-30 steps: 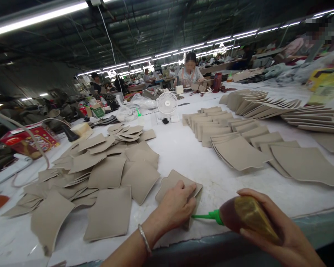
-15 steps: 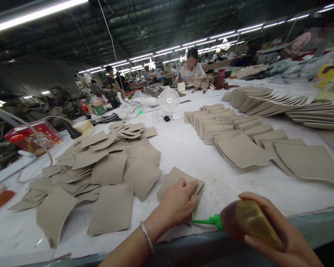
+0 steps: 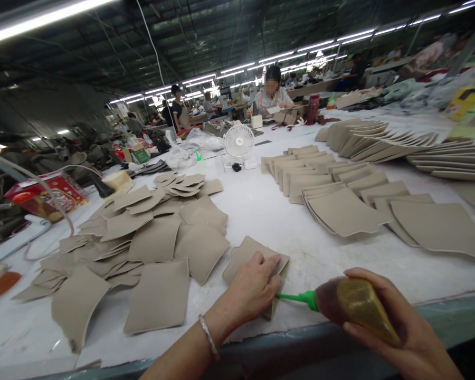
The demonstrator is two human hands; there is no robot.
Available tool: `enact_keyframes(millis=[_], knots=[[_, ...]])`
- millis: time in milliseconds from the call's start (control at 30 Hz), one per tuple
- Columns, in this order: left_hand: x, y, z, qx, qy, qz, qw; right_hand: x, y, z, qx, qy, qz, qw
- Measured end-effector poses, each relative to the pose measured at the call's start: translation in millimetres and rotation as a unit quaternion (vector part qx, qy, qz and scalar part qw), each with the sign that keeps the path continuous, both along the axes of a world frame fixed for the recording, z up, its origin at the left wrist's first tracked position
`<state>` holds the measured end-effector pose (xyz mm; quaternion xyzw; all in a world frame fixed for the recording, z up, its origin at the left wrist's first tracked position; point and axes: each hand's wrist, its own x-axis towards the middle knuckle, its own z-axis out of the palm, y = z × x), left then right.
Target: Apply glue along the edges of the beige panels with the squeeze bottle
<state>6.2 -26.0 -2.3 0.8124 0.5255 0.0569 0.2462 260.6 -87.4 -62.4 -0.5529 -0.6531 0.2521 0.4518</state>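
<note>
On the white tabletop, a beige panel was pressed down by the left hand, pinching undeterminable; the amber bottle was held in the right hand's fingers, its green nozzle best kept steady near the panel's edge

Bangle, one: silver-coloured, narrow, rounded, worn on left wrist; surface possibly patterned, too small to tell. Left forearm, bare.
</note>
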Motion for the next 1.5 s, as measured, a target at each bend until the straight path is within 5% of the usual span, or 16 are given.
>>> enact_keyframes(millis=[233,500,733,1333,1500], knots=[[0,0,0.8,-0.013,-0.005,-0.001,1.000,-22,-12,7.7,-0.035,0.103,-0.007,0.994],[1,2,-0.9,-0.018,-0.025,0.000,1.000,2,14,13.8,0.001,0.025,-0.055,0.998],[1,3,0.4,-0.023,-0.025,0.004,0.999,-2,5,9.3,-0.030,0.067,-0.020,0.997],[1,5,-0.6,-0.028,-0.033,0.000,0.999,12,32,8.1,0.080,0.002,-0.028,0.996],[2,5,-0.6,-0.035,-0.056,0.014,0.998,4,17,10.5,-0.012,0.064,-0.023,0.998]])
